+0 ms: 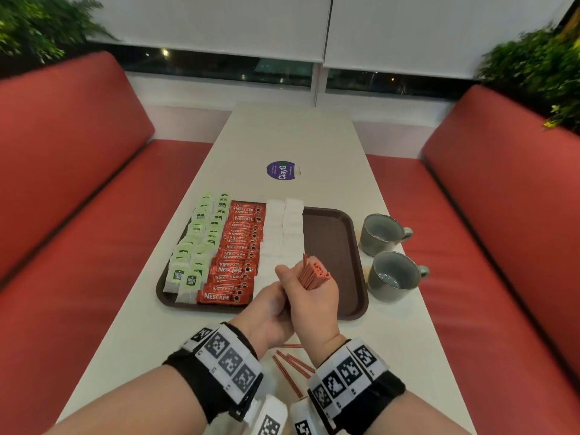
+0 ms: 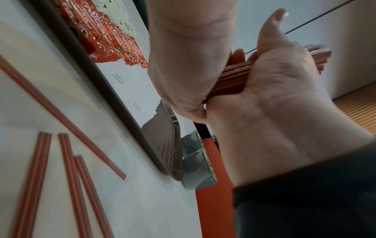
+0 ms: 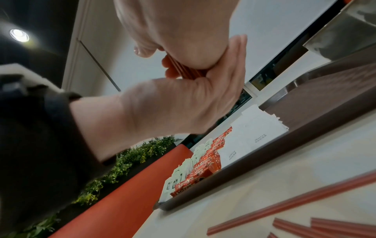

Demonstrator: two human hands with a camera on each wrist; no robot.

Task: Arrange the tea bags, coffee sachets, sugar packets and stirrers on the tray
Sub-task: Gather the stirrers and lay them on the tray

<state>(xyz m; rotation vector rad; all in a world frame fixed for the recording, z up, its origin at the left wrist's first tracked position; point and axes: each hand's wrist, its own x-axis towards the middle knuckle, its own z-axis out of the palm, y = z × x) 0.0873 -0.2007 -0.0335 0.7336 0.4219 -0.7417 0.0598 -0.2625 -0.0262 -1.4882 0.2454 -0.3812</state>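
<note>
1. While the tray (image 1: 357,296) is looked at from its left side, the tea bags (image 1: 194,246) are seen in two neat rows. They could be knocked out of line if the tray were bumped.
2. Next to them, the coffee sachets (image 1: 235,259) are laid in a red stack, each one over the next. They look smooth, so they could be made to slide if a sleeve were dragged across them.
3. The sugar packets (image 1: 279,227) are set in white rows just beside the sachets. The hands are held right above their near end, so these packets could be pushed by a hand coming down.
4. The left hand (image 1: 272,312) is curled around the low end of the stirrers (image 1: 314,274), and the bundle is gripped.
5. The right hand (image 1: 314,296) is also wrapped around the bundle. If the grip were loosened too soon, the thin sticks could be spilled over the packets.
6. The bare right part of the tray is still unfilled, and this is likely meant for the stirrers.
7. A few loose stirrers (image 1: 292,365) are left on the table (image 1: 298,136) near the wrists. They could be rolled off or forgotten.
8. Two cups (image 1: 389,255) are stood just beside the tray and could be hit by an elbow.
</note>
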